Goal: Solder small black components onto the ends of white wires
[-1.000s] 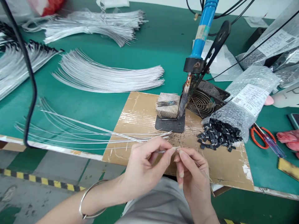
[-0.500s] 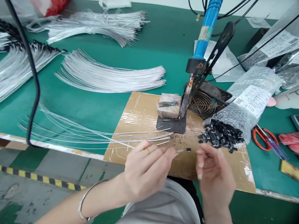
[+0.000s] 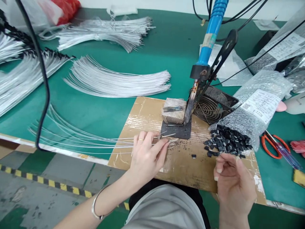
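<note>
Head view: two bare hands reach over a brown cardboard sheet (image 3: 197,175) lying on a green worktop (image 3: 95,114); places below are given from that sheet.
Left hand: bent over the sheet's left half, its fingers (image 3: 156,148) down on the wires near their ends and the thumb close to the forefinger; whether it grips any of them or only rests there, I cannot tell. A bracelet circles the wrist.
Right hand (image 3: 234,181): at the sheet's right front, palm partly turned up, fingers loosely curled with the thumb near them; whether anything small sits between the tips, I cannot tell.
Loose white wires (image 3: 100,147): running from left of the sheet onto its left half, passing under the left hand.
Single black connector (image 3: 193,156): alone, around the middle of the sheet, between the hands.
Pile of black connectors (image 3: 226,140): on the sheet's right part, just beyond the right hand, at the mouth of a clear bag (image 3: 254,108).
Soldering iron (image 3: 206,52): above the sheet's back part, tip down by a dark plate (image 3: 176,131) bearing a pale block (image 3: 173,117).
Fan (image 3: 207,109): at the sheet's back right edge.
White wire bundle (image 3: 119,82): beyond the sheet's back left corner.
Scissors (image 3: 263,141): right of the sheet, orange handles showing.
</note>
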A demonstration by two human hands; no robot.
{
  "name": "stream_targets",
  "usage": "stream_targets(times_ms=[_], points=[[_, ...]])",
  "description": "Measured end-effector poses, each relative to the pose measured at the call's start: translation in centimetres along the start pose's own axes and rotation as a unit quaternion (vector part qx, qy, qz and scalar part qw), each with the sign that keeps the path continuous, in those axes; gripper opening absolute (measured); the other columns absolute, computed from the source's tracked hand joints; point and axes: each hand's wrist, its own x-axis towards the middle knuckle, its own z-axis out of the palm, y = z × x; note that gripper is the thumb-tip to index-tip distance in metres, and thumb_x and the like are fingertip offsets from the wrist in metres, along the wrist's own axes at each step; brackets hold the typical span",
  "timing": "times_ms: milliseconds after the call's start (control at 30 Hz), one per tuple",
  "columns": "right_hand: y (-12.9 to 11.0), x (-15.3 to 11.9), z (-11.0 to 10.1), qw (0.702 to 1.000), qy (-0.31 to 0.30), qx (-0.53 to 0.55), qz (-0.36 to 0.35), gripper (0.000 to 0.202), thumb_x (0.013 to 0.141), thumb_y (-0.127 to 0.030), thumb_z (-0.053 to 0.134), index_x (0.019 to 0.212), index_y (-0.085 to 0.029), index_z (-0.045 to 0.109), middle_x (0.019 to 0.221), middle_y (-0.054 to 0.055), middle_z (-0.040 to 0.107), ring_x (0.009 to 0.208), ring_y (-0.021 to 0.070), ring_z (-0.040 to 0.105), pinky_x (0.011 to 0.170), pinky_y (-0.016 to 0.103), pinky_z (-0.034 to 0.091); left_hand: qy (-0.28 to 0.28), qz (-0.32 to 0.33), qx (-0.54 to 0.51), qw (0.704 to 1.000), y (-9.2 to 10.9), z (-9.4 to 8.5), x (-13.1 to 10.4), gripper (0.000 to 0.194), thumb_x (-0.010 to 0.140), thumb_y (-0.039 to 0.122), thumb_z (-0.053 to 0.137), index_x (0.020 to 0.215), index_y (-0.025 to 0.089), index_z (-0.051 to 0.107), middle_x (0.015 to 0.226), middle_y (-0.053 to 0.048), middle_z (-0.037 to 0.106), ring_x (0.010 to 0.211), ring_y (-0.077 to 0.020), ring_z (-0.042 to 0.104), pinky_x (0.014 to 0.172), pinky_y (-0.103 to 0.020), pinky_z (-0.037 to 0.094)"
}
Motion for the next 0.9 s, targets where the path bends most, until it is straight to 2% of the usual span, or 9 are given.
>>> stream_targets(times_ms=[133,233,300,400,500,633,800,900], points=[[0.1,0.2,-0.2,1.000,-0.011,-0.002,-0.005,0.024,0.082,-0.041,0.074,0.082,-0.018,0.083,0.069,0.008,0.075,0.047,0.0134,0.059,0.034,0.023,0.045,0.024,0.031,-0.018,0.999,-1.1,-1.2,0.8,0.022,0.091,0.010,0.065,0.109,0.021,0.074,0.086,-0.007,0.069,0.073,-0.0212,0.054,0.068,-0.037,0.035],[0.3,0.3,-0.3,1.000,-0.024,-0.008,-0.013,0.024,0.084,-0.040,0.072,0.083,-0.018,0.082,0.070,0.008,0.074,0.047,0.0138,0.059,0.034,0.024,0.045,0.066,0.015,0.003,0.998,-4.5,-1.1,3.5,0.011,0.093,0.016,0.065,0.096,0.022,0.074,0.084,-0.006,0.068,0.078,-0.0228,0.055,0.071,-0.038,0.036],[0.4,0.3,-0.3,0.999,-0.029,-0.008,-0.017,0.024,0.085,-0.039,0.072,0.083,-0.018,0.082,0.070,0.008,0.074,0.047,0.0138,0.059,0.035,0.024,0.046,0.026,-0.042,0.022,0.999,-7.7,0.0,6.3,0.013,0.096,0.024,0.061,0.094,0.022,0.074,0.090,-0.008,0.067,0.088,-0.0264,0.055,0.080,-0.042,0.040],[0.5,0.4,-0.5,0.999,-0.034,-0.005,-0.025,0.023,0.085,-0.037,0.073,0.083,-0.016,0.082,0.070,0.009,0.074,0.047,0.0140,0.060,0.036,0.025,0.047,-0.029,-0.046,0.008,0.998,-12.7,2.5,10.5,0.014,0.093,0.022,0.062,0.098,0.019,0.074,0.100,-0.011,0.065,0.098,-0.0286,0.056,0.090,-0.044,0.043],[0.5,0.4,-0.5,0.999,-0.035,-0.005,-0.029,0.023,0.085,-0.036,0.074,0.082,-0.015,0.082,0.069,0.010,0.074,0.046,0.0147,0.060,0.035,0.025,0.048,-0.071,-0.036,-0.013,0.997,-15.7,4.6,13.0,0.010,0.087,0.019,0.065,0.088,0.017,0.075,0.096,-0.011,0.065,0.096,-0.0289,0.057,0.090,-0.045,0.045],[0.4,0.4,-0.5,0.999,-0.038,-0.006,-0.024,0.023,0.085,-0.036,0.074,0.080,-0.015,0.082,0.068,0.010,0.074,0.045,0.0144,0.060,0.035,0.025,0.048,-0.068,-0.035,-0.043,0.996,-16.6,5.1,13.5,0.013,0.089,0.022,0.064,0.082,0.017,0.074,0.093,-0.011,0.069,0.095,-0.0287,0.057,0.092,-0.046,0.045],[0.3,0.4,-0.3,0.999,-0.043,-0.015,-0.026,0.023,0.086,-0.036,0.074,0.081,-0.015,0.082,0.067,0.009,0.073,0.046,0.0139,0.060,0.037,0.025,0.048,-0.018,-0.063,-0.085,0.994,-15.8,3.3,12.7,0.016,0.091,0.025,0.063,0.080,0.020,0.073,0.091,-0.008,0.075,0.094,-0.0258,0.064,0.093,-0.042,0.048],[0.4,0.4,-0.3,0.999,-0.043,-0.016,-0.029,0.022,0.085,-0.036,0.074,0.080,-0.015,0.082,0.067,0.009,0.073,0.046,0.0143,0.060,0.036,0.025,0.048,0.013,-0.080,-0.118,0.990,-14.9,1.9,12.2,0.015,0.091,0.028,0.064,0.081,0.021,0.073,0.088,-0.005,0.077,0.086,-0.0219,0.068,0.086,-0.036,0.052]])
